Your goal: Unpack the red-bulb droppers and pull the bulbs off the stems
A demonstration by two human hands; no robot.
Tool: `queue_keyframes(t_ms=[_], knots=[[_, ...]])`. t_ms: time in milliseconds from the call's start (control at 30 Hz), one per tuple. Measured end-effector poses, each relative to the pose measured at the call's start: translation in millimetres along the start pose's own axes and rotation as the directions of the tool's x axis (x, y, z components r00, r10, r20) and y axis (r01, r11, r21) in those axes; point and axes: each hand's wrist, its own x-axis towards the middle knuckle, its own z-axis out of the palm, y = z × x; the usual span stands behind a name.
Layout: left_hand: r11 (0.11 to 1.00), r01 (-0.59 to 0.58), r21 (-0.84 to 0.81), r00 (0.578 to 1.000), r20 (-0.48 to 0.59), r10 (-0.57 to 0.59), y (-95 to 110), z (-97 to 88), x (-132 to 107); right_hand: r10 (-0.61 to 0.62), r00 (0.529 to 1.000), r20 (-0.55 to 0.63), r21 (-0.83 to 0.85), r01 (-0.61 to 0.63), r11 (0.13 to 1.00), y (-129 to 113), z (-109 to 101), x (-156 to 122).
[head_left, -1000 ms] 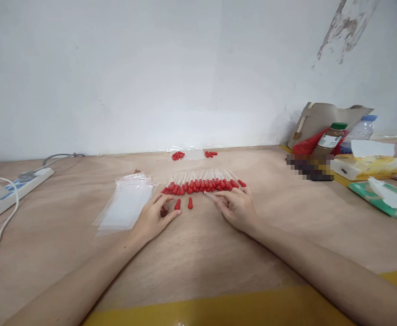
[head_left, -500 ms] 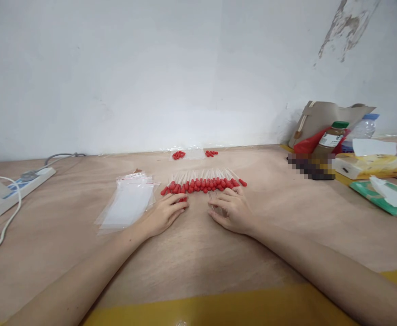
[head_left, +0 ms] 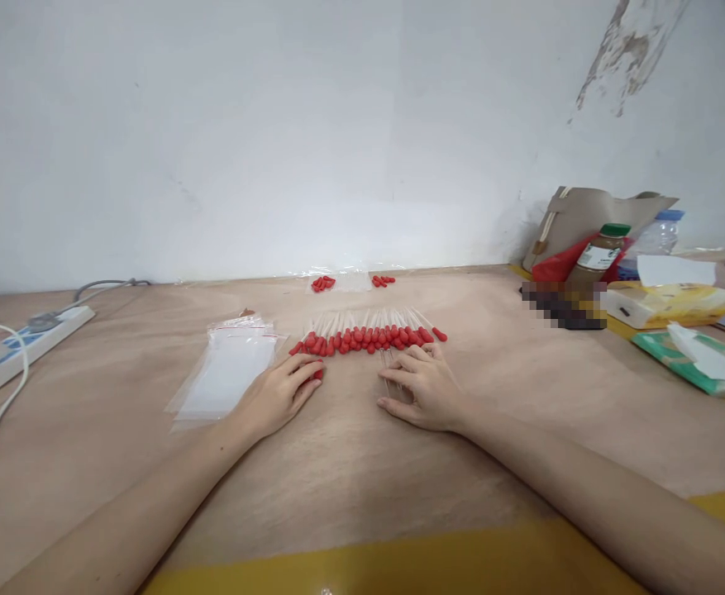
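Observation:
A row of glass droppers with red rubber bulbs (head_left: 368, 337) lies across the table in front of both hands, most of their clear tubes pointing toward the wall. My left hand (head_left: 284, 392) is closed at the row's left end, with a red dropper bulb (head_left: 318, 371) showing between its fingertips. At the right, my right hand (head_left: 421, 387) has its fingers curled over a few clear glass tubes (head_left: 388, 364) that point toward me; the palm hides much of them. Left of the row is a stack of clear zip bags (head_left: 222, 376), beside my left hand.
Near the wall are two small groups of red bulbs (head_left: 323, 284) with clear plastic. A white power strip (head_left: 40, 343) and cables lie at the left. On the right are tissue packs (head_left: 697, 364), a green-capped bottle (head_left: 603, 252), a clear bottle and a beige bag (head_left: 576, 219).
My left hand has moved left, away from the right hand, with the red bulb at its fingertips. The right hand has stayed nearly in place. The view has shifted slightly.

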Motion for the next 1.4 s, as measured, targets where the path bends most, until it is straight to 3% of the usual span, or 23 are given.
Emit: queue_keyframes(t_ms=[267, 433, 600, 700, 800, 900, 967, 1067, 1233, 1400], knots=[[0.989, 0.147, -0.029, 0.971, -0.188, -0.150, 8, -4.7, 7, -0.010, 0.997, -0.082, 0.057, 0.014, 0.998, 4, 2, -3], [0.977, 0.214, 0.023, 0.970, -0.122, -0.210, 11, -9.3, 46, 0.110, 0.975, -0.192, 0.153, -0.081, 0.985, 8, 5, -3], [0.949, 0.305, 0.075, 0.952, -0.039, -0.303, 9, 5.9, 84, 0.337, 0.889, -0.309, 0.300, -0.245, 0.922, 18, 11, -2], [0.949, 0.313, 0.037, 0.950, 0.012, -0.313, 6, 13.6, 91, 0.443, 0.851, -0.281, 0.372, -0.329, 0.868, 21, 12, -1], [0.928, 0.372, -0.024, 0.925, -0.074, -0.373, 5, 8.6, 84, 0.457, 0.850, -0.262, 0.381, -0.344, 0.858, 22, 12, 0], [0.916, 0.387, -0.111, 0.890, -0.217, -0.402, 7, -5.9, 62, 0.447, 0.849, -0.283, 0.396, -0.321, 0.860, 21, 13, 0], [0.940, 0.312, -0.139, 0.909, -0.245, -0.338, 10, -13.8, 44, 0.436, 0.844, -0.312, 0.405, -0.297, 0.865, 19, 12, 0], [0.971, 0.179, -0.155, 0.951, -0.226, -0.212, 17, -15.0, 22, 0.359, 0.869, -0.341, 0.353, -0.236, 0.905, 16, 11, -2], [0.985, 0.054, -0.167, 0.985, -0.155, -0.080, 29, -1.5, 10, 0.081, 0.955, -0.286, 0.183, -0.029, 0.983, 11, 6, -3], [0.989, -0.027, -0.144, 0.988, -0.155, 0.004, 33, -0.3, 9, -0.046, 0.971, -0.236, 0.079, 0.067, 0.995, 4, 6, -2]])
